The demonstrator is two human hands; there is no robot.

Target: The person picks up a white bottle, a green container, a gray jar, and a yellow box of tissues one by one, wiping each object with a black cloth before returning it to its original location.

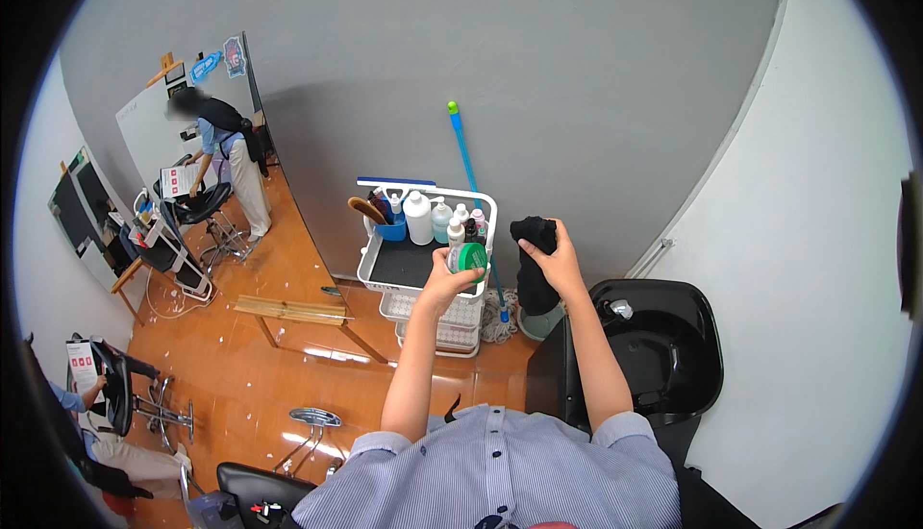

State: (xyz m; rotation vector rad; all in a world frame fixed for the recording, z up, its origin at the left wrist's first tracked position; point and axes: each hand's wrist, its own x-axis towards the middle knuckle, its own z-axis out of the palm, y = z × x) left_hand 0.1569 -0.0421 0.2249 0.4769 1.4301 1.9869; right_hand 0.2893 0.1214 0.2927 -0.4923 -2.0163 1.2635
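Note:
My left hand (448, 278) grips a small round jar (472, 261) with a green lid, held tilted over the front right corner of a white trolley (368, 255). A black cloth (537, 277) hangs from my right hand (557, 255), its upper part bunched under the fingers. On the trolley's dark top mat stand a large white bottle (418, 219), a clear pump bottle (442, 223) and several smaller bottles. A blue holder (391, 229) beside them contains a wooden-backed brush (365, 210) and other tools.
A black shampoo basin (663, 349) stands at my right. Behind the trolley, a blue-handled mop (465, 150) leans on the grey wall, near a bucket (541, 323). At left are a wooden ledge (292, 309), a large mirror (288, 241), a chair (263, 482) and another person (122, 457).

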